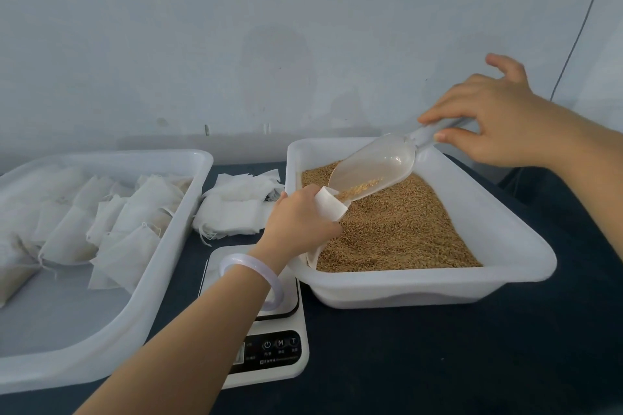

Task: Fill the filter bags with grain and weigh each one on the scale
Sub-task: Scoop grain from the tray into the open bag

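My left hand (pixel 298 219) grips a white filter bag (pixel 332 205) by its open mouth, over the near left corner of the white grain tray (pixel 438 283). My right hand (pixel 499 121) pinches the handle of a clear plastic scoop (pixel 374 167) tilted down toward the bag's mouth, with a little grain sliding along its lip. Brown grain (pixel 401 226) fills the tray. The white digital scale (pixel 269 344) lies under my left forearm, its platform bare.
A second white tray (pixel 161 273) on the left holds several filled filter bags (pixel 128 222). A loose pile of empty bags (pixel 236 209) lies between the trays. The table has a dark blue cover (pixel 438 364); a pale wall stands close behind.
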`<state>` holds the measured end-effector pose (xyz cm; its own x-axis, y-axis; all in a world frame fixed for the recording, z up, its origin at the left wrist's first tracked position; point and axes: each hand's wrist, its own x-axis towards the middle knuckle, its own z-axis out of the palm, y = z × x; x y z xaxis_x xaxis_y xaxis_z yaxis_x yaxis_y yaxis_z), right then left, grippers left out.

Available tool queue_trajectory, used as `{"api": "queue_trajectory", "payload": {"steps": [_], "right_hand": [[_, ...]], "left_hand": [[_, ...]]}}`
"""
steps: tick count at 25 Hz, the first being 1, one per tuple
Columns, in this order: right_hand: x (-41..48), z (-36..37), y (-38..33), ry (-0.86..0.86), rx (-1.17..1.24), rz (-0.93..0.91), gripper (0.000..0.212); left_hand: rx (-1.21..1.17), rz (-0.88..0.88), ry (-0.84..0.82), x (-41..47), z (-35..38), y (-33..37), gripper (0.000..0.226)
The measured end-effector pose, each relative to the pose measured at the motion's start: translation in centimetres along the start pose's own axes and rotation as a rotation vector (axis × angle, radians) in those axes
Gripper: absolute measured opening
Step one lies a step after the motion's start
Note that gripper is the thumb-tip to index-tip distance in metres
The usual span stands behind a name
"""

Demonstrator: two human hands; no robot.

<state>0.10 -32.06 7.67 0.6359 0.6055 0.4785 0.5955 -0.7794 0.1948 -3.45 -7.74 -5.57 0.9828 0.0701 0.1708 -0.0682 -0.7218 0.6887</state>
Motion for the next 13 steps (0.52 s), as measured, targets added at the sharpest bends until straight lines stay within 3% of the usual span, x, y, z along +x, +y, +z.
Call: {"api": "queue_trajectory", "payload": {"steps": [6,11,13], "right_hand": [[-0.1,0.8,0.8,-0.036,0.046,0.058,0.026],[-2.5,4.5,2.2,-0.315,0.361,0.363,0.027],[-3.7,6.7,2.1,-0.42,0.284,0.412,0.028]], "left_hand": [[-0.005,-0.004,0.006,-0.1,-0.1,0.1,0.031],[-0.014,-0.006,0.002,-0.3,-0.1,0.3,0.031],[-0.002,-0.001,0.002,-0.3,-0.2,0.3,0.03]]}}
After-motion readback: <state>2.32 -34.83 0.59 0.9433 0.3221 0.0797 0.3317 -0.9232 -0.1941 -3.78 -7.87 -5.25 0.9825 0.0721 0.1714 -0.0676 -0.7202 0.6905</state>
